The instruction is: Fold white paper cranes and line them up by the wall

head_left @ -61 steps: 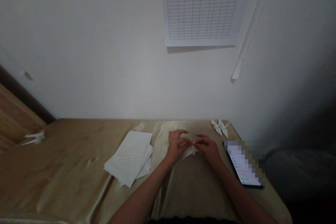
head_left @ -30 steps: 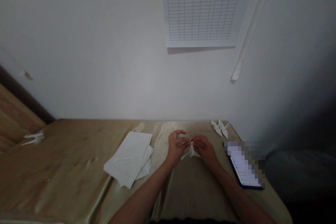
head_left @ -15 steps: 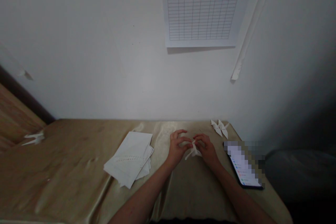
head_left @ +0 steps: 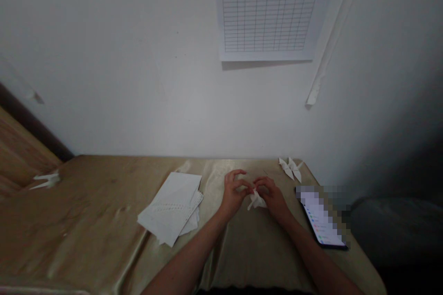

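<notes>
A small folded white paper figure is pinched between both hands just above the tan table. My left hand grips its left side with curled fingers. My right hand grips its right side, thumb and fingers closed on it. Both forearms reach in from the bottom edge. Much of the paper is hidden by the fingers.
A stack of white paper sheets lies left of the hands. Two finished folded paper figures sit at the far right corner. A lit phone lies at the right edge. Another folded figure rests far left. A ruled chart hangs on the wall.
The hands have stayed in place, working the paper between the fingertips. The figure has been turned and folded tighter; its points now hang lower between the hands.
</notes>
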Demonstrator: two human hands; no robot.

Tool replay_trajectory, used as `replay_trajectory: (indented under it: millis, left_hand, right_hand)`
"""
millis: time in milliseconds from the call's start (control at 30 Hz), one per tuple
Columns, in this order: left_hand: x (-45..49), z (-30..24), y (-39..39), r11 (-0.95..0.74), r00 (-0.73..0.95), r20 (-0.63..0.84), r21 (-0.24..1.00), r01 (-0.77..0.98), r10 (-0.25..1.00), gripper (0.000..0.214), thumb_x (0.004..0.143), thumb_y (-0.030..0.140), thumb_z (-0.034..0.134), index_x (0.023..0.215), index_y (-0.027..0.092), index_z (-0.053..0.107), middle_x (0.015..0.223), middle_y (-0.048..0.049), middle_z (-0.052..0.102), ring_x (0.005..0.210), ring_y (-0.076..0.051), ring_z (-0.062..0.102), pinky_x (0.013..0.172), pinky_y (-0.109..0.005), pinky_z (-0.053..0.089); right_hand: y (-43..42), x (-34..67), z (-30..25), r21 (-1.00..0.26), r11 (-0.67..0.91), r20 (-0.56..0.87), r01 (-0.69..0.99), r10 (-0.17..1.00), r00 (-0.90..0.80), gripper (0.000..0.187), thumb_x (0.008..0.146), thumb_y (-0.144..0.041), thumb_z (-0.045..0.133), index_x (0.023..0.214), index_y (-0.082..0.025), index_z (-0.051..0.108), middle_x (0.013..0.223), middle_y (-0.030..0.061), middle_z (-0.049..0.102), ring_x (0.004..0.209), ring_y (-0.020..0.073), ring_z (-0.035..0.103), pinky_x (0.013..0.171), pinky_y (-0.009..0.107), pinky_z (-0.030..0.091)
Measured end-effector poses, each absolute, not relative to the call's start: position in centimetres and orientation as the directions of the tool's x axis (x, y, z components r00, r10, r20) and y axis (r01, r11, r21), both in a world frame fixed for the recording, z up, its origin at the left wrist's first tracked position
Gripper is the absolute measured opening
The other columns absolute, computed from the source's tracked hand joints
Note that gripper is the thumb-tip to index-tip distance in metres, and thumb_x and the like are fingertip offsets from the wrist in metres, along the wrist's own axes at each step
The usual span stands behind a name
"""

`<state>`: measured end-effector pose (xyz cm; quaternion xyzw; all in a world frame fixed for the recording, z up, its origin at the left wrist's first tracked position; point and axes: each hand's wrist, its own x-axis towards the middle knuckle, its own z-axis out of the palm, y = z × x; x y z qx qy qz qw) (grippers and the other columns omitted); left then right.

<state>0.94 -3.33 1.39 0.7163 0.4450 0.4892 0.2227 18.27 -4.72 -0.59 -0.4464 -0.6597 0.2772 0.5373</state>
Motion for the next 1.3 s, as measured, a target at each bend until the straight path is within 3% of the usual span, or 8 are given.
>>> replay_trajectory:
  millis: [200, 400, 567, 800, 933, 1133, 1300]
  left_hand:
    - [0.7, 1.2, -3.1, -0.501, 0.16, 0.484, 0.746, 0.44, 0.861, 0.013, 0.07, 0.021, 0.085, 0.079, 0.028, 0.077, 0.121, -0.002, 0.062, 0.12, -0.025, 0.053, 0.108, -0.046, 0.038]
    - [0.3, 1.4, -2.7, -0.475, 0.159, 0.463, 0.718, 0.509, 0.872, 0.014, 0.067, 0.026, 0.087, 0.076, 0.031, 0.078, 0.126, -0.0004, 0.064, 0.124, -0.027, 0.05, 0.111, -0.051, 0.035]
    - [0.3, 1.3, -2.7, -0.473, 0.182, 0.452, 0.698, 0.538, 0.873, 0.017, 0.065, 0.028, 0.089, 0.077, 0.033, 0.079, 0.13, 0.0002, 0.064, 0.127, -0.029, 0.047, 0.112, -0.055, 0.032]
    - [0.4, 0.7, -2.5, -0.472, 0.178, 0.455, 0.693, 0.545, 0.873, 0.012, 0.07, 0.025, 0.085, 0.079, 0.031, 0.079, 0.129, -0.0011, 0.065, 0.125, -0.028, 0.05, 0.11, -0.053, 0.034]
    - [0.5, 0.5, -2.4, -0.463, 0.159, 0.454, 0.71, 0.53, 0.877, 0.012, 0.072, 0.024, 0.083, 0.079, 0.032, 0.079, 0.127, -0.0002, 0.066, 0.123, -0.027, 0.051, 0.109, -0.051, 0.036]
    - [0.7, 0.4, -2.5, -0.46, 0.129, 0.459, 0.744, 0.485, 0.879, 0.008, 0.072, 0.027, 0.083, 0.079, 0.031, 0.079, 0.123, -0.0015, 0.068, 0.12, -0.026, 0.055, 0.109, -0.05, 0.037]
    - [0.5, 0.8, -2.6, -0.468, 0.131, 0.464, 0.755, 0.459, 0.876, 0.011, 0.074, 0.028, 0.082, 0.085, 0.031, 0.079, 0.12, -0.0018, 0.069, 0.118, -0.026, 0.057, 0.107, -0.049, 0.039]
  right_hand:
    - [-4.5, 18.8, -0.7, -0.806, 0.473, 0.501, 0.355, 0.866, -0.017, 0.012, 0.085, -0.036, 0.061, 0.085, -0.027, 0.069, 0.1, 0.0029, 0.069, 0.103, 0.0234, 0.058, 0.096, 0.041, 0.043]
    - [-4.6, 19.5, -0.6, -0.641, 0.503, 0.614, 0.58, 0.789, -0.006, 0.01, 0.089, -0.034, 0.061, 0.091, -0.027, 0.068, 0.103, 0.0045, 0.066, 0.108, 0.0253, 0.052, 0.1, 0.047, 0.04]
    - [-4.7, 19.4, -0.7, -0.565, 0.548, 0.642, 0.617, 0.761, -0.088, 0.008, 0.09, -0.031, 0.061, 0.092, -0.028, 0.068, 0.108, 0.0056, 0.064, 0.111, 0.0258, 0.051, 0.101, 0.05, 0.04]
    - [-4.7, 19.0, -1.0, -0.625, 0.553, 0.61, 0.551, 0.787, -0.099, 0.01, 0.089, -0.034, 0.063, 0.095, -0.029, 0.069, 0.109, 0.0046, 0.065, 0.113, 0.0255, 0.054, 0.104, 0.049, 0.041]
    - [-4.5, 18.7, -1.6, -0.772, 0.441, 0.524, 0.459, 0.85, 0.065, 0.039, 0.083, -0.041, 0.069, 0.118, -0.027, 0.061, 0.113, 0.0064, 0.065, 0.113, 0.0263, 0.055, 0.103, 0.049, 0.043]
    - [-4.1, 18.7, -1.5, -0.764, 0.47, 0.533, 0.442, 0.846, 0.022, 0.017, 0.083, -0.043, 0.07, 0.087, -0.028, 0.073, 0.104, 0.0053, 0.07, 0.115, 0.0273, 0.054, 0.106, 0.05, 0.038]
    - [-4.2, 18.9, -1.1, -0.738, 0.477, 0.558, 0.478, 0.829, 0.033, 0.017, 0.084, -0.043, 0.069, 0.082, -0.027, 0.074, 0.105, 0.0058, 0.07, 0.117, 0.0272, 0.051, 0.107, 0.051, 0.036]
